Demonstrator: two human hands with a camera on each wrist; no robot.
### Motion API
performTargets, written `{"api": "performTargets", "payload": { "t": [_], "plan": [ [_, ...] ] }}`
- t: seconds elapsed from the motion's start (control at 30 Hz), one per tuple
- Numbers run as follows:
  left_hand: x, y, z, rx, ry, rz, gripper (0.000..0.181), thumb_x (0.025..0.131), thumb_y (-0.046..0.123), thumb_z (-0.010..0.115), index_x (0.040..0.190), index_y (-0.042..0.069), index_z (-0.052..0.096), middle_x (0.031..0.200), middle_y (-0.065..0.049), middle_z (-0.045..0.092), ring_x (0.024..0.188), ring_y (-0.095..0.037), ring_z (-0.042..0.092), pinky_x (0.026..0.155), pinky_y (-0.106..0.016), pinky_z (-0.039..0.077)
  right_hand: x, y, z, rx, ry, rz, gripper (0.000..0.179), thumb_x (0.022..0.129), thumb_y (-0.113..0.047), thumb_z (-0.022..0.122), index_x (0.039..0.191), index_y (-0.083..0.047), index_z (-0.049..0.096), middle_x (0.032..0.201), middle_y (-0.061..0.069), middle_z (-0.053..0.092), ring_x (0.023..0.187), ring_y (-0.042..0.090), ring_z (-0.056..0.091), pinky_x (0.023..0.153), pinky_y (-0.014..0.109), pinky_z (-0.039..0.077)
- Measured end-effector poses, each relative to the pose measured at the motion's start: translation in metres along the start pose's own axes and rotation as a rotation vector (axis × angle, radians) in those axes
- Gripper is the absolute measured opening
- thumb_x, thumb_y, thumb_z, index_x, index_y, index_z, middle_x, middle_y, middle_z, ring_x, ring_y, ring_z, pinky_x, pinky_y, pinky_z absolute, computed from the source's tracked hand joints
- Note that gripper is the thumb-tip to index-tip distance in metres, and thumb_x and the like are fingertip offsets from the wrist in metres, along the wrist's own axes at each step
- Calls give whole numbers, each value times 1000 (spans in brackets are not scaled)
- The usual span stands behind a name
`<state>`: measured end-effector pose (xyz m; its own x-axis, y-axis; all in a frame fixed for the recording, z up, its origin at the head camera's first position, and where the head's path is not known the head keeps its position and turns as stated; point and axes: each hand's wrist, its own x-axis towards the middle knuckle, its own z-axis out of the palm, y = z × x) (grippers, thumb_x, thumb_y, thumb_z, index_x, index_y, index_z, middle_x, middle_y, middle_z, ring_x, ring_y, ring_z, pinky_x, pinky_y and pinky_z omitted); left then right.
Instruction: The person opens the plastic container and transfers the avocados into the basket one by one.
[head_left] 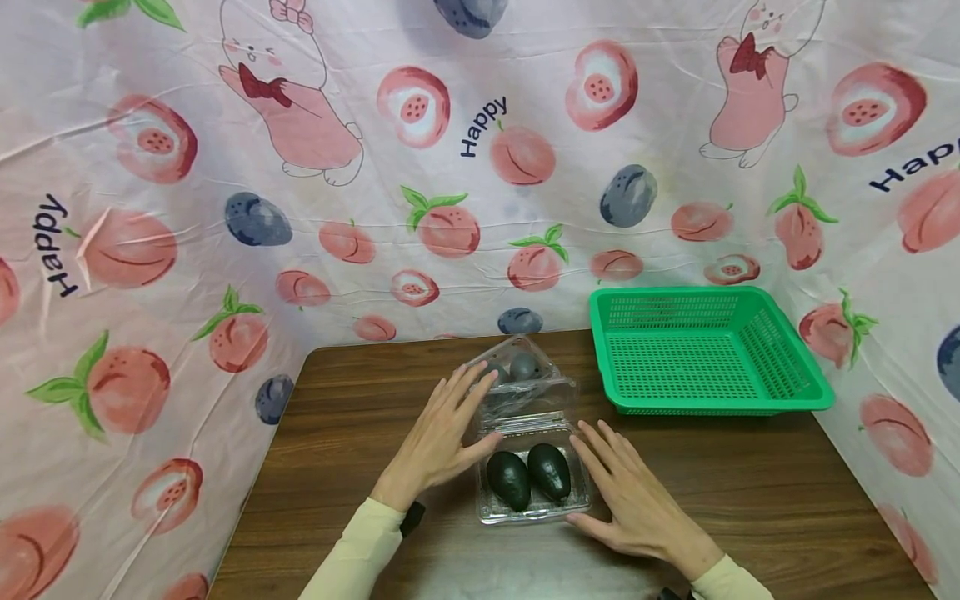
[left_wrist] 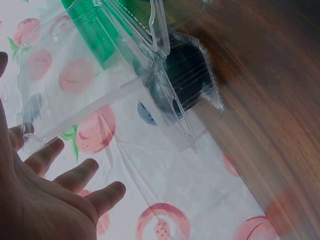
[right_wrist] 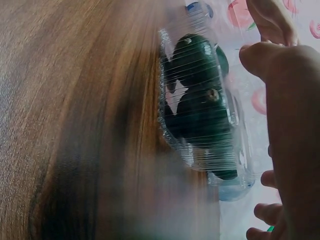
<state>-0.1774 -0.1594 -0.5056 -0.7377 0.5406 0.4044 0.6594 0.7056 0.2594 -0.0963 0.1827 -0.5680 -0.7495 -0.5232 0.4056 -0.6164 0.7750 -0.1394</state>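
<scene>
R hand (head_left: 637, 508) and L hand (head_left: 441, 440) are both spread wide, holding nothing. Box (head_left: 510, 520) is btwn them on table (head_left: 337, 417), w/ 2 avocados (head_left: 508, 481) inside, long axes pointing approx. toward me, one nearer to each hand. L hand is near lid (head_left: 517, 400); can't tell if touching.

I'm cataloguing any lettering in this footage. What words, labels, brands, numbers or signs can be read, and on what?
"Happy": on the patterned cloth, upper middle, slanting upward.
"Happy": on the cloth's left side, turned sideways.
"Happ": on the cloth's right side, cut off at the picture's edge.
No lettering can be made out on the clear box, the dark fruits or the green basket.
</scene>
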Motion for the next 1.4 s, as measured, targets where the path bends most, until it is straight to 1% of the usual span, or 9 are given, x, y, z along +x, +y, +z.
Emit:
{"api": "performTargets", "payload": {
  "t": [0.07,0.13,0.23,0.37,0.53,0.73,0.87,1.1,1.4],
  "plan": [
    [2,-1,0,-6,-2,-5,95,102,48,81,180,23,33,183,-13,41,170,-46,40,131,-76,39,0,0,2,-5,-15,11,109,95,-75,76,173,-5,44,180,20,44,164,48,45,126,64,45],
    [3,-2,1,-13,-5,-11,95,102,47,81,180,23,33,182,-15,41,170,-46,39,131,-76,38,0,0,4,-4,-30,22,110,95,-74,77,173,-5,44,180,20,44,163,48,45,124,65,47],
    [5,-4,2,-21,-3,-14,95,102,46,82,180,22,33,182,-15,41,170,-47,39,131,-77,38,0,0,6,-4,-48,35,110,95,-75,77,173,-6,43,181,19,44,164,48,45,125,64,45],
    [9,-7,3,-38,-7,-20,94,102,45,81,180,24,32,184,-12,39,170,-47,37,132,-77,36,0,1,9,4,-62,42,111,95,-74,78,175,-6,40,182,17,41,165,48,44,127,64,43],
    [13,-10,3,-40,-17,-26,93,103,45,80,180,24,32,184,-11,39,171,-46,37,133,-76,36,1,2,12,6,-63,33,111,95,-74,78,172,-3,44,182,19,42,164,49,44,127,66,44],
    [18,-13,4,-64,-48,-62,89,106,48,76,180,24,32,185,-12,37,173,-44,34,136,-73,32,2,3,14,-12,-45,16,112,93,-76,78,169,0,47,178,22,48,162,48,48,126,65,44],
    [22,-16,5,-83,-67,-88,88,107,49,74,180,25,31,186,-9,35,175,-41,31,139,-71,29,3,4,16,-23,-40,7,112,93,-77,78,169,1,48,177,22,49,162,47,49,126,64,43],
    [27,-23,5,-110,-85,-108,87,108,51,72,181,26,31,187,-8,33,176,-40,28,139,-72,27,4,4,16,-20,-54,14,112,94,-77,77,168,2,49,177,21,49,162,47,49,127,63,43],
    [31,-33,8,-135,-110,-134,85,109,49,71,180,20,33,187,-11,34,175,-42,29,138,-73,28,5,1,15,-11,-71,33,111,95,-78,74,168,2,49,177,20,49,163,45,49,128,64,43]
  ]
}}
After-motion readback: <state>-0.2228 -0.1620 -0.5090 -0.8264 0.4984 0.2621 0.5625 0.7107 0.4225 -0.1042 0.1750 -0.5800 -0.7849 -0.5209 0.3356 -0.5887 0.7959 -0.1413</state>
